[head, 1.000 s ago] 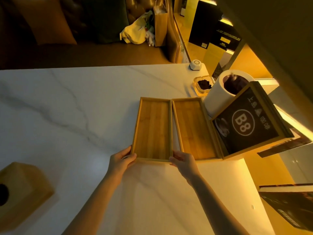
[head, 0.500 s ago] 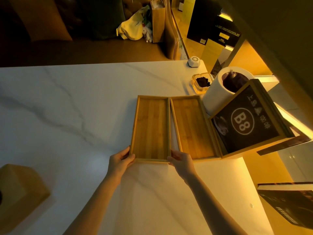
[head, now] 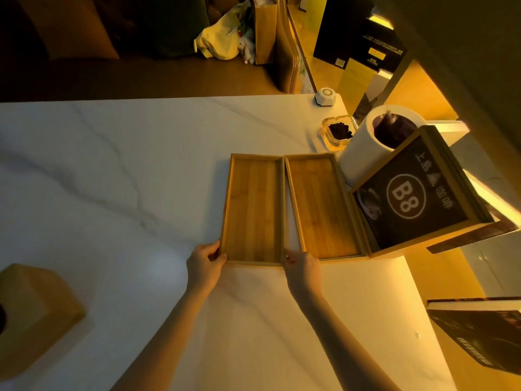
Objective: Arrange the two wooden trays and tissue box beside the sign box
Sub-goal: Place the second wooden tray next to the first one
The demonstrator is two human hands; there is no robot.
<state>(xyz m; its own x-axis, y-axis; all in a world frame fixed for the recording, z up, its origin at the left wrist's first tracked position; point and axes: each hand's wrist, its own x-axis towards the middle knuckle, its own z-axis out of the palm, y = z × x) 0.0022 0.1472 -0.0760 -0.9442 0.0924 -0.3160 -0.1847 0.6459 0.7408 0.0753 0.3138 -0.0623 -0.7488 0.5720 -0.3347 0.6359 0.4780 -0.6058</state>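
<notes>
Two empty wooden trays lie side by side on the white marble table. The right tray rests against the wood-framed sign box, which shows "B8" on a black face. The left tray sits just left of it with a thin gap between them. My left hand grips the left tray's near left corner. My right hand holds its near right corner. The wooden tissue box stands far off at the lower left edge of the view.
Behind the sign box stands a white cylinder with dark contents. A glass ashtray and a small white device sit at the table's far right corner. A dark book lies at the right. The table's far edge borders a dim floor.
The left tray stays held at its near corners and has barely shifted beside the right tray. The camera view has tilted a little, moving the tissue box further toward the left edge.
</notes>
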